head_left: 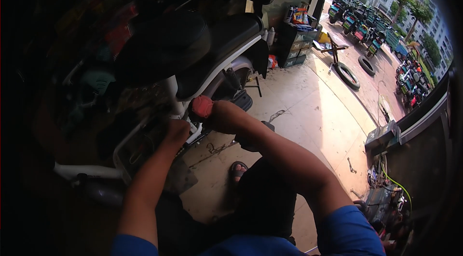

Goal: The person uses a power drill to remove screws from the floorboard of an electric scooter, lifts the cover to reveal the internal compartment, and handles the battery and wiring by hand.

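In front of me stands an electric scooter with a black seat (219,39) and a white body frame (217,70), much of it in deep shadow. My right hand (221,113) is closed round a red, round-ended tool (201,106), held against the frame below the seat. Its working end is hidden, so its exact kind does not show. Just left of it and a little lower, my left hand (178,130) is at the scooter's white frame; its fingers are turned away in the dark.
Loose tools (351,165) lie on the tiled floor to the right. Farther off are two tyres (347,75), a folding stool (333,48) and stacked boxes (296,43). Parked scooters (357,24) line the pavement outside. A cluttered heap with cables (386,183) stands at the right.
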